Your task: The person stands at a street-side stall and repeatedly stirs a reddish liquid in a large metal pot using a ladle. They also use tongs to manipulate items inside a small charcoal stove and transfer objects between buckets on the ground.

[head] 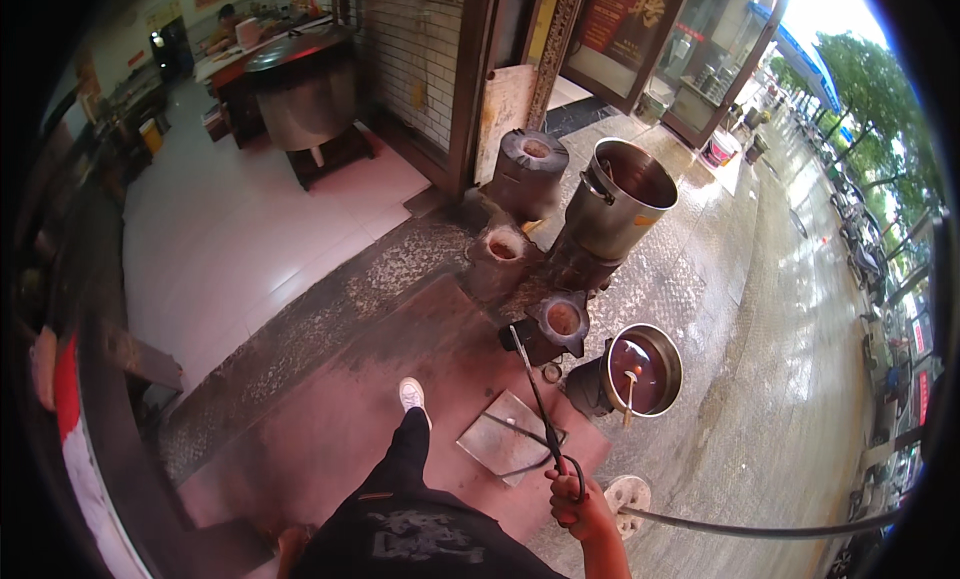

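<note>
My right hand grips the looped handles of long metal fire tongs, whose tips point at the base of a small coal stove with an open round mouth. Beneath the tongs a flat square metal pan lies on the reddish floor. At the lower left only part of my left hand shows, low beside my dark apron; its fingers are too dim to make out. Beyond the tongs, a pot of dark reddish liquid sits on another stove, with a ladle in it.
Two more open-mouthed stoves stand by the doorway. A tall steel pot rests on a stove beside them. A pale disc with holes and a dark pole are at my right. Indoors is a large lidded vat.
</note>
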A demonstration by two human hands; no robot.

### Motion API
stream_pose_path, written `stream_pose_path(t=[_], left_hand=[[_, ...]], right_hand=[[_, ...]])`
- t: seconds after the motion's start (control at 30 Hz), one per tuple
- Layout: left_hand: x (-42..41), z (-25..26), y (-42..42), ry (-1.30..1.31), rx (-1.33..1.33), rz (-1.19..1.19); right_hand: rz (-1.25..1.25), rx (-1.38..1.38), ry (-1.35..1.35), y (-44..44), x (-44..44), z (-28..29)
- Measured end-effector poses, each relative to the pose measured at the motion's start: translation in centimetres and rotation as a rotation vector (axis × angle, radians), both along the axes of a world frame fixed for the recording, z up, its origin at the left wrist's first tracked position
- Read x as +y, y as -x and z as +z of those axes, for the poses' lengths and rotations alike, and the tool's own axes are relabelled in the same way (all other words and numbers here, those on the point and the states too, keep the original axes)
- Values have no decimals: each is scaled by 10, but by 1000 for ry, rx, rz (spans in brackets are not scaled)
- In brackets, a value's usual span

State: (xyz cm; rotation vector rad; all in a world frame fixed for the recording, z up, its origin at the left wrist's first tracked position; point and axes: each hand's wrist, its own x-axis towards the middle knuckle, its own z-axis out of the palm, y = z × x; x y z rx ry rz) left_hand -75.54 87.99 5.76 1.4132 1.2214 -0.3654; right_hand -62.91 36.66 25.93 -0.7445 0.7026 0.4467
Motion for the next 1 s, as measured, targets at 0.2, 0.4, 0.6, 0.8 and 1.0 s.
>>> stream_pose_path(t=[0.2, 0.4, 0.6, 0.8, 1.0], left_hand=[[-8, -5, -218, -20, -49, -127], [-116, 113, -471, 86, -410, -299], [-158, 89, -547, 97, -285, -337], [-165, 52, -527, 3, -17, -116], [-212, 64, -536, 81, -2, 14]], right_hand=[[-96, 64, 7, -124, -5, 2], [-55, 41, 60, -229, -29, 21], [106, 68, 233, -343, -74, -2], [369, 126, 383, -470, -131, -16], [372, 238, 187, -556, -165, -48]])
